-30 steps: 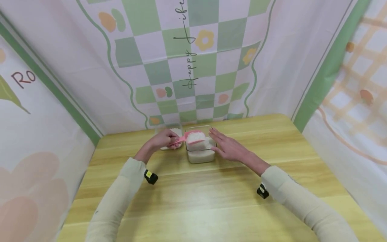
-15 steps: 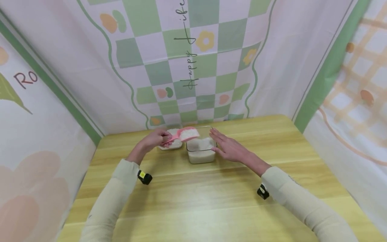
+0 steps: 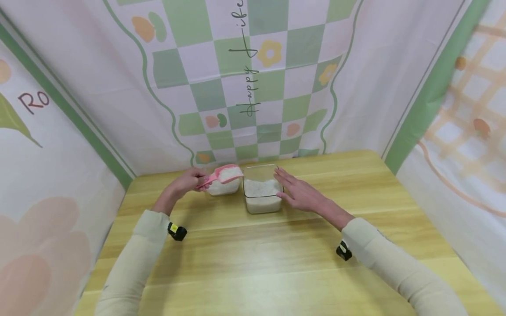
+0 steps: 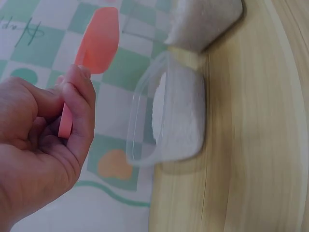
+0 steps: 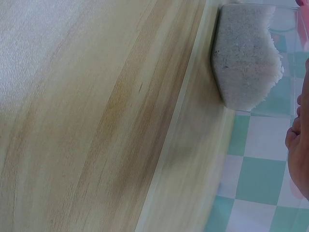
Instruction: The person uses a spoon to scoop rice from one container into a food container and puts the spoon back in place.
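Note:
My left hand (image 3: 189, 181) pinches the handle of a pink scoop (image 3: 218, 171), which carries a heap of white rice (image 3: 230, 174). The scoop is above a clear plastic tub (image 4: 186, 113) that also holds white grains. To the right stands a clear glass container (image 3: 264, 204), part filled with rice whose surface is uneven. My right hand (image 3: 302, 194) has its fingers extended at the glass container's right side, near or touching the rim. In the right wrist view only part of that hand (image 5: 300, 140) shows, at the right edge.
Both containers stand near the back edge of a wooden table (image 3: 253, 263). A patterned curtain (image 3: 253, 87) hangs right behind them, and more printed cloth (image 3: 51, 184) flanks the table.
My left hand has carried the loaded scoop leftward, from over the glass container to over the plastic tub. The right hand has stayed in place.

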Demonstrator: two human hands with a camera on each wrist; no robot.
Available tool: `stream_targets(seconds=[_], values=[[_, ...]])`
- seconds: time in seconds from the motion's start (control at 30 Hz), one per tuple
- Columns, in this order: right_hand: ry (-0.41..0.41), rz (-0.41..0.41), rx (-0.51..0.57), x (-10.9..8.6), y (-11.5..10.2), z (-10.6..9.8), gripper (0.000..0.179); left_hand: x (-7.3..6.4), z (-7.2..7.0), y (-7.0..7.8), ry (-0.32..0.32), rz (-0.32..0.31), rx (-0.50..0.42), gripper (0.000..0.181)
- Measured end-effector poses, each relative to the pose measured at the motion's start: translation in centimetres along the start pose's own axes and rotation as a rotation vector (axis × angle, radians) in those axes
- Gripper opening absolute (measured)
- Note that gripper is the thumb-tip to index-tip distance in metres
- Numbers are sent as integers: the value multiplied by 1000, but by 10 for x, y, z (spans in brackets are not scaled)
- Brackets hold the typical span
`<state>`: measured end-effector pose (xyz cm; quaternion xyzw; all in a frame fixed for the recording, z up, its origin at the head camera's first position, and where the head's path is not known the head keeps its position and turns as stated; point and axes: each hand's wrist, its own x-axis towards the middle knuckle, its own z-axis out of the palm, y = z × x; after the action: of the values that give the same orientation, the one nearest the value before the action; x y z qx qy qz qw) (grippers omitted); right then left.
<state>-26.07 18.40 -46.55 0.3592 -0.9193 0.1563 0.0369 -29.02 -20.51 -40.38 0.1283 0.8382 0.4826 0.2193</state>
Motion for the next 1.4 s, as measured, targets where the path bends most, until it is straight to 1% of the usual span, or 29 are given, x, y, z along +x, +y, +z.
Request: stream_targets(seconds=[0.23, 0.4, 0.43, 0.63, 0.67, 0.97, 1.4], values=[[11, -9, -4, 0, 1, 0, 65, 0, -12, -11, 28, -37, 33, 25], [11, -8, -4, -1, 0, 0, 65, 2, -15, -12, 47, -83, 69, 28], [10, -7, -6, -1, 0, 0, 65, 13, -20, -30, 33, -61, 53, 28], [18, -13, -3, -1, 0, 1, 64, 21, -20, -34, 34, -78, 95, 28], [20, -14, -2, 0, 0, 1, 64, 12, -15, -17, 50, -110, 127, 29], [22, -11, -7, -1, 1, 1, 64, 14, -14, -14, 72, -138, 199, 26], [26, -16, -6, 0, 1, 1, 63, 15, -17, -14, 86, -141, 287, 25]])
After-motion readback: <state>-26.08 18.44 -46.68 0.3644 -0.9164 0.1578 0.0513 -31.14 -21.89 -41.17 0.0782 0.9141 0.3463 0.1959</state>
